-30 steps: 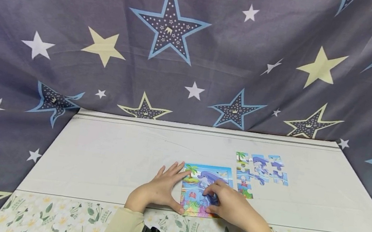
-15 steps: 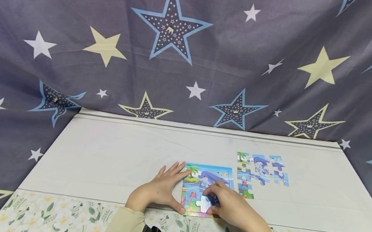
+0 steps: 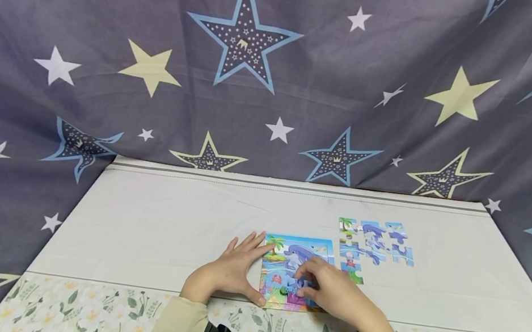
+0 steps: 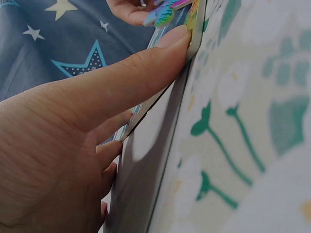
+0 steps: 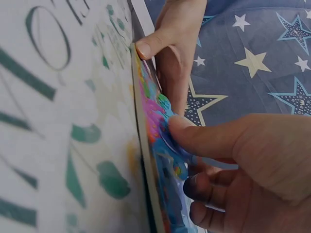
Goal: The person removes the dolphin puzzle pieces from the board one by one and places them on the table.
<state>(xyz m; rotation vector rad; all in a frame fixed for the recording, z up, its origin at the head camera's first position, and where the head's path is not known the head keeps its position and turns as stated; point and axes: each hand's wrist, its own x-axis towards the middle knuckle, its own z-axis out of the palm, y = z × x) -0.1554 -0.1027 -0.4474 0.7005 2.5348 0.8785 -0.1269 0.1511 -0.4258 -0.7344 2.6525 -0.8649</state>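
Observation:
A jigsaw board (image 3: 300, 239) with a dolphin, palm and crab picture lies flat near the front of the white surface. My left hand (image 3: 230, 269) is spread along its left side, fingers straight. Its thumb (image 4: 160, 56) presses on the near left corner. Over the lower right of the board, my right hand (image 3: 337, 294) pinches a jigsaw piece (image 4: 164, 16) between thumb and fingertips. The piece is tilted up from the board and shows blue, pink and green. My right fingers cover part of the picture around it.
Several loose jigsaw pieces (image 3: 349, 248) lie in loose rows to the right of and behind the board. A floral cloth (image 3: 90, 309) with printed lettering covers the front edge. A star-patterned curtain (image 3: 279, 76) hangs behind.
The piece in my right hand has tipped: half a second ago its face looked whitish with glare, now its coloured picture shows. My left hand has stayed in place on the board.

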